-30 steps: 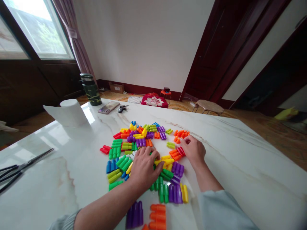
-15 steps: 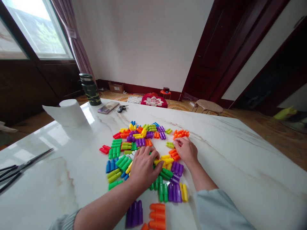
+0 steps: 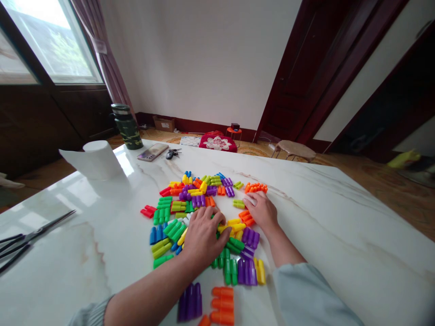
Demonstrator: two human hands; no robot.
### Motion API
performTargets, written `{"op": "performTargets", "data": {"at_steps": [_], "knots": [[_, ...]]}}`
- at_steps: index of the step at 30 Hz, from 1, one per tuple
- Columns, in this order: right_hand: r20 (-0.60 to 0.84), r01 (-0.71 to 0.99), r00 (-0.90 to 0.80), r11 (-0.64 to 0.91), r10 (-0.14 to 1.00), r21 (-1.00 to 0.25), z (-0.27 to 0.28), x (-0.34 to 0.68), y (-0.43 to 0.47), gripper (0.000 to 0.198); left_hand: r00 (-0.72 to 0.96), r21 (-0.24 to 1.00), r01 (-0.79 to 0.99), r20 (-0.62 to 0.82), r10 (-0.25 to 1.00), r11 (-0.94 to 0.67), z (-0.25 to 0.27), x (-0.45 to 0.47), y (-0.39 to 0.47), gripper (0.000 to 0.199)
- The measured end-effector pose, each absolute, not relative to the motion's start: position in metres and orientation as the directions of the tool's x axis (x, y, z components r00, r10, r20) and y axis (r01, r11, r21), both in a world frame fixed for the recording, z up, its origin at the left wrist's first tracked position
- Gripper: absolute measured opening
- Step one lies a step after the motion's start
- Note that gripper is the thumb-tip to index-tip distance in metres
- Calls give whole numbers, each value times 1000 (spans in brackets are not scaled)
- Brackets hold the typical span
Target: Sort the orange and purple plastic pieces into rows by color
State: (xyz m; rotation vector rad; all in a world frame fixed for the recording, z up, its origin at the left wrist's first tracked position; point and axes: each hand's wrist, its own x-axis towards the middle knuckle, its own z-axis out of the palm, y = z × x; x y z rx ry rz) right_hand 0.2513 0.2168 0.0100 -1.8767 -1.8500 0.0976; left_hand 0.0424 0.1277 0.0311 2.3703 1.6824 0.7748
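Observation:
My left hand [image 3: 205, 228] rests over a heap of colourful bullet-shaped plastic building blocks, its fingers curled down and its thumb bent round. Green and yellow blocks [image 3: 237, 227] show by its thumb and fingertips; the palm hides what lies beneath. Further right, my right hand [image 3: 263, 209] has its fingers bent, with thumb and fingertips at the right end of a small lime-green block [image 3: 238, 203] on the table. An orange block [image 3: 247, 218] lies just below that hand. Above it is a cluster of orange blocks [image 3: 256, 187].
The white marbled table [image 3: 326, 226] also bears scissors [image 3: 30, 237], a paper roll [image 3: 100, 160], a camouflage bottle [image 3: 127, 127], a phone [image 3: 152, 152] and keys [image 3: 172, 154]. Near me lie purple blocks [image 3: 190, 302] and orange blocks [image 3: 223, 304]. A stool [image 3: 295, 149] stands beyond the far edge.
My right hand has shifted slightly to the left and down, and the small lime-green block has slid slightly left. My left hand stays where it was on the heap.

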Motion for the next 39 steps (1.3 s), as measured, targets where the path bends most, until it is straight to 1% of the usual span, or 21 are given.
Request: {"op": "performTargets", "data": {"at_steps": [11,15,18,22,25,30,35,37,39], "knots": [[296,925,45,72,954,-373,10,251,219,31,243,390,845,330,912,-366,32,42,128,14],[309,918,36,91,950,-387,9,249,218,29,243,393,842,335,910,-369,32,42,128,14],[315,894,9,133,949,-429,9,246,217,26,239,394,842,340,909,-369,32,42,127,13],[324,849,-91,243,942,-469,11,240,214,18,236,394,842,344,909,-368,33,43,127,13],[333,830,-114,273,936,-485,11,237,212,16,233,402,840,338,912,-364,32,42,128,14],[387,798,-71,285,919,-531,7,238,211,22,231,455,800,370,900,-392,33,42,126,18],[389,776,-75,299,918,-555,5,239,211,24,279,546,701,380,882,-458,56,34,137,24],[381,772,-74,295,922,-563,4,240,211,25,260,553,708,374,890,-439,68,21,157,26],[379,766,-75,297,922,-570,3,240,211,26,152,478,809,393,907,-343,75,5,185,32]]}}
